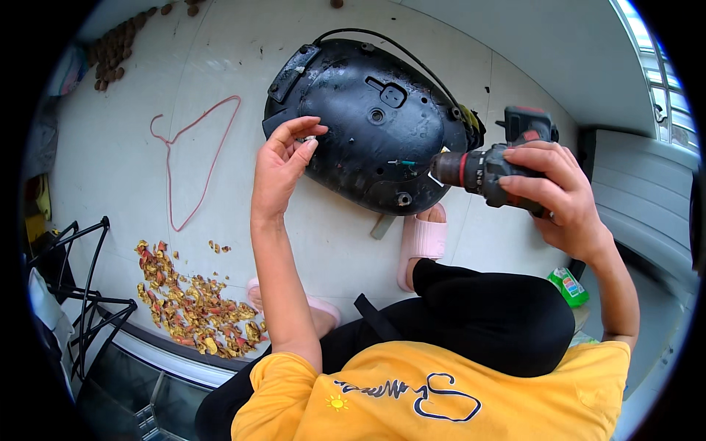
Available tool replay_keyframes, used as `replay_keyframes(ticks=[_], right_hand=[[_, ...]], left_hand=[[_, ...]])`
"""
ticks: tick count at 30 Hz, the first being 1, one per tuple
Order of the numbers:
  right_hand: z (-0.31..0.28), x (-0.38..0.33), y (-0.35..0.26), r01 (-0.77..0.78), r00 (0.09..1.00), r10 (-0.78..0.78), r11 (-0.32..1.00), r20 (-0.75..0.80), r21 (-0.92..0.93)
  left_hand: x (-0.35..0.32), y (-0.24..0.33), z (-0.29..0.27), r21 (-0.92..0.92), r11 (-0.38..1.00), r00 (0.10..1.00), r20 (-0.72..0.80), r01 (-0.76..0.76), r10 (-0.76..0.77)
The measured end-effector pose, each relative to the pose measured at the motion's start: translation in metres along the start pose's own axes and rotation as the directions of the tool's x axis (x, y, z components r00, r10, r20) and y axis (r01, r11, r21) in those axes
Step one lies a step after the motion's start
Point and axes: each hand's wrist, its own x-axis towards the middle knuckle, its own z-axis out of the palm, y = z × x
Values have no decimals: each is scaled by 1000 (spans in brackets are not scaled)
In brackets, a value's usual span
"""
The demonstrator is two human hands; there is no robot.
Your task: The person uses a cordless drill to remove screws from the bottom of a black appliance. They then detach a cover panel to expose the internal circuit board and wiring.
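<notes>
A person in a yellow shirt (441, 397) and black trousers (485, 312) crouches on a pale tiled floor (118, 162) over a black appliance base (368, 125), which lies upside down on the floor just ahead of the knees, its moulded underside facing up and a black cord (390, 44) looping along its far edge. The right hand (551, 195) is wrapped tight around the grip of a drill (493, 165), dark grey with red trim, held level and pointing left; its bit (403, 162) meets the underside of the base near the right rim. The left hand (285, 158) is raised at the left edge of the base, thumb and fingers pressed together in a pinch on a small pale piece (309, 139), too small to tell what it is, though it looks like a screw; the heel of the hand stands clear of the base. Two pink slippers show beneath: one (421, 246) just under the near rim of the base, the other (320, 309) beside the left forearm. A small grey flat strip (382, 226) lies on the floor between the base and the slipper. Left of the base, well apart from it, lies a pink wire hanger (193, 158). Nearer the person on the left is a scatter of gold and red wrappers (191, 305), and beyond that a black wire rack (84, 294). A heap of brown round things (114, 48) sits at the far left corner. A green packet (568, 287) lies by the right knee.
</notes>
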Motion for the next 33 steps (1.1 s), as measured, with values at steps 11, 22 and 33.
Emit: replay_keyframes(ticks=[11,22,33], right_hand=[[44,-119,53,-376,763,636,582,-116,721],[118,-194,111,-262,447,861,-135,244,956],[258,-246,180,200,326,851,-488,411,850]], left_hand=[[15,9,146,276,958,941,338,-83,-16],[89,2,205,314,948,971,205,50,-119],[169,-8,231,557,807,936,352,-197,-15]])
